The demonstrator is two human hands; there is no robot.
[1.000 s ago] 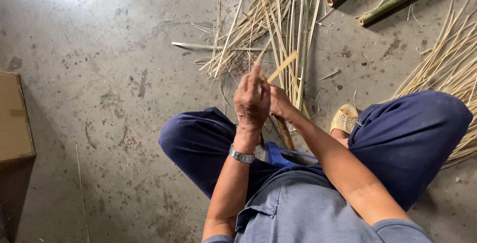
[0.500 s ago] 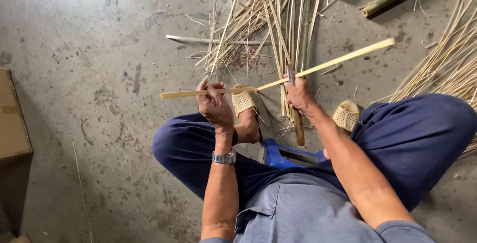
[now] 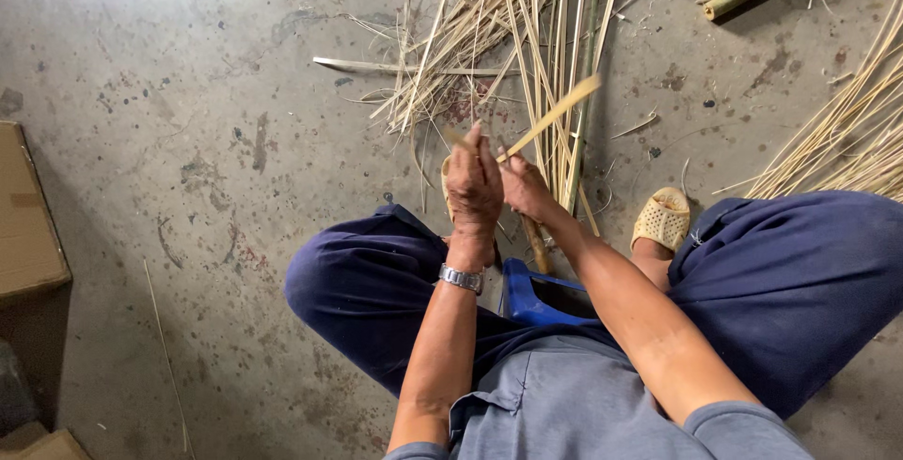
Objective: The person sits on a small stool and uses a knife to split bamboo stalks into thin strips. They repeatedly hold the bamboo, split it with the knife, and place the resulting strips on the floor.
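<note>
Both hands, left hand point(image 3: 473, 187) and right hand point(image 3: 525, 189), grip one bamboo strip point(image 3: 555, 117) over the floor point(image 3: 188, 93), seemingly mid-shaving; steady pulling probably follows, near the far splint pile point(image 3: 489, 27).

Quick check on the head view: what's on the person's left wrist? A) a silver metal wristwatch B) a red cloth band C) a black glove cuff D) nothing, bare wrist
A: a silver metal wristwatch sits just below the left hand, which is closed on a bamboo strip together with the right hand.
</note>
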